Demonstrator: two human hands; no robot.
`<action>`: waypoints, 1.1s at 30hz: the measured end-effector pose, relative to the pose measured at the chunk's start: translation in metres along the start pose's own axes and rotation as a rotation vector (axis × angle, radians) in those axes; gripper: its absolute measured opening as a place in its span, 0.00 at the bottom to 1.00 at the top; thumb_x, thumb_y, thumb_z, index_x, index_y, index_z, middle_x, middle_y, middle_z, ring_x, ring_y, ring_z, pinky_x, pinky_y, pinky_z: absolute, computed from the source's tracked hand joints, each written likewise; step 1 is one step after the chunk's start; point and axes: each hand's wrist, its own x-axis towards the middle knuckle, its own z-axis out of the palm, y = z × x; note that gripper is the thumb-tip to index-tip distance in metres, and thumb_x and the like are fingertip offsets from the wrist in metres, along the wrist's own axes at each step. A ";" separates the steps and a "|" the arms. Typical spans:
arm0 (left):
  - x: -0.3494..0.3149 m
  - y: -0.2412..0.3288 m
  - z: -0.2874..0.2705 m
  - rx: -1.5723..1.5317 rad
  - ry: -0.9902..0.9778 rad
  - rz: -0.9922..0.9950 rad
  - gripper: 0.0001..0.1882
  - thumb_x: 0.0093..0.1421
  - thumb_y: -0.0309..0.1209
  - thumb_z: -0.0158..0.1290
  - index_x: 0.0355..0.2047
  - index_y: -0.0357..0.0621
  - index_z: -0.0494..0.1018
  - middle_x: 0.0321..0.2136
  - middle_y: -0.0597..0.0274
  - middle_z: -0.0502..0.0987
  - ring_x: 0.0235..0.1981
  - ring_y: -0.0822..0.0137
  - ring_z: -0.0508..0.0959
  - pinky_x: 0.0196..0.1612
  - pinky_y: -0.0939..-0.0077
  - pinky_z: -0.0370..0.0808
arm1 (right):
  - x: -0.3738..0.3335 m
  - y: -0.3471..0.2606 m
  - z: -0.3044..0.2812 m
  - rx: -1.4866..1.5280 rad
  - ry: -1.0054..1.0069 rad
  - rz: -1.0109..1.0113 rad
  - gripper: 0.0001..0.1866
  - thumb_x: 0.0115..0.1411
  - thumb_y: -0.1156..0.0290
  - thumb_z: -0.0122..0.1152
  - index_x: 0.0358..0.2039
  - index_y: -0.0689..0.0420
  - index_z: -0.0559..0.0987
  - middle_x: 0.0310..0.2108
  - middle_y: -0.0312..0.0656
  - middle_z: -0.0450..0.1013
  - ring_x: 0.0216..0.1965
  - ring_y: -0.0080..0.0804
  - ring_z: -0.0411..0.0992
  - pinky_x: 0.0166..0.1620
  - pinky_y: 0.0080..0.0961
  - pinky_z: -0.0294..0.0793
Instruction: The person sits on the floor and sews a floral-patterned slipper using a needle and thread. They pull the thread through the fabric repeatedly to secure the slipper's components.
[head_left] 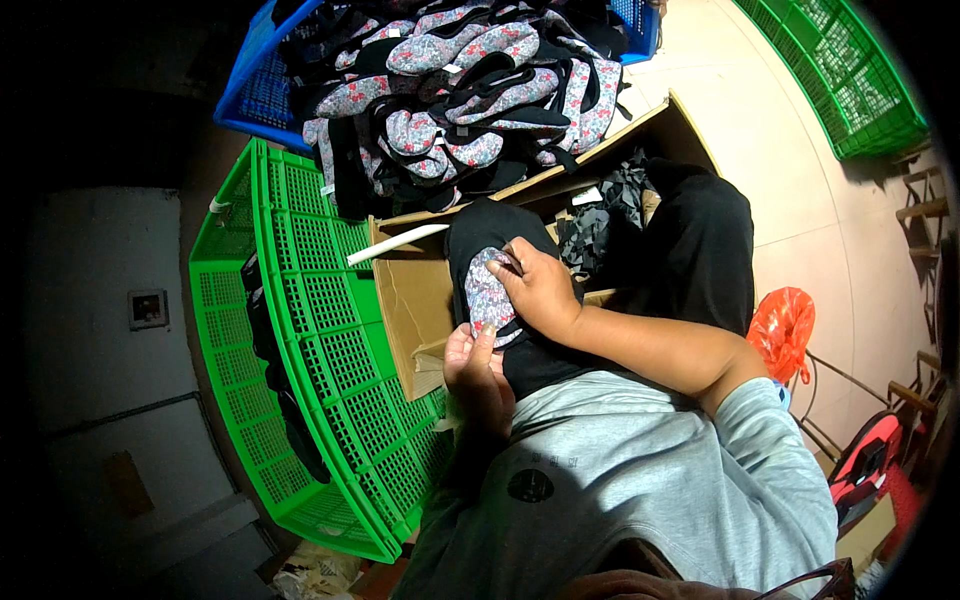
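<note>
Over my left thigh I hold an oval floral fabric slipper, printed in grey, white and red with a dark edge. My left hand pinches its near end, the thumb on top and the fingers underneath. From the right, my right hand grips the far end, its thumb pressed onto the print; some of its fingers are hidden behind the piece. A pale, flat-looking stick rests beside my left knee, across the edge of a cardboard box.
Ahead, similar floral and black slippers are heaped on a blue crate. Dark scraps lie in the box between my legs. Green crates stand at left and far right. A red plastic bag sits right of me.
</note>
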 end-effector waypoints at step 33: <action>0.003 0.022 -0.002 1.521 -0.175 1.076 0.23 0.48 0.33 0.69 0.45 0.39 0.80 0.52 0.37 0.71 0.50 0.41 0.73 0.53 0.54 0.71 | -0.013 0.004 -0.065 -0.257 -0.461 0.056 0.18 0.54 0.65 0.70 0.43 0.53 0.74 0.37 0.49 0.76 0.40 0.50 0.74 0.42 0.38 0.74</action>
